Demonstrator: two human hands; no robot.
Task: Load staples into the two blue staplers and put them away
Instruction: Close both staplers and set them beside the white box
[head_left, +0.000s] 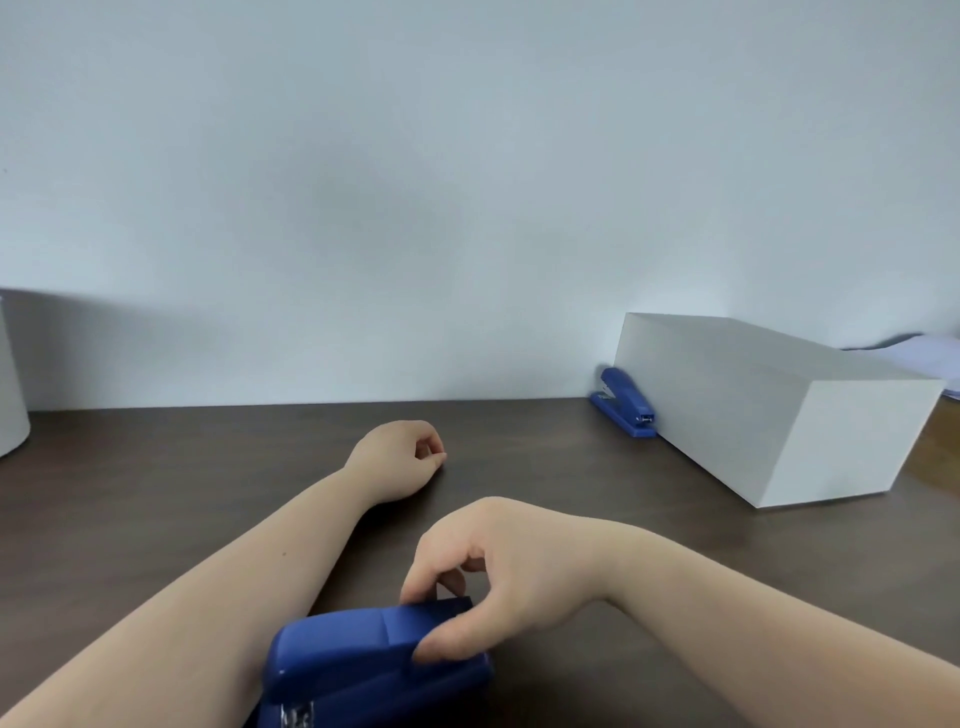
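A blue stapler (358, 665) lies on the dark wooden table (156, 493) close to the near edge, its lid down. My right hand (498, 571) grips its rear end between thumb and fingers. My left hand (400, 457) rests further back on the table, fingers curled loosely with nothing visible in them. A second blue stapler (626, 400) sits at the back right, against the side of a white box (769, 415). No staples are visible.
The white box stands at the right rear, near the wall. A white rounded object (10, 395) stands at the far left edge. Some pale papers (924, 353) lie behind the box.
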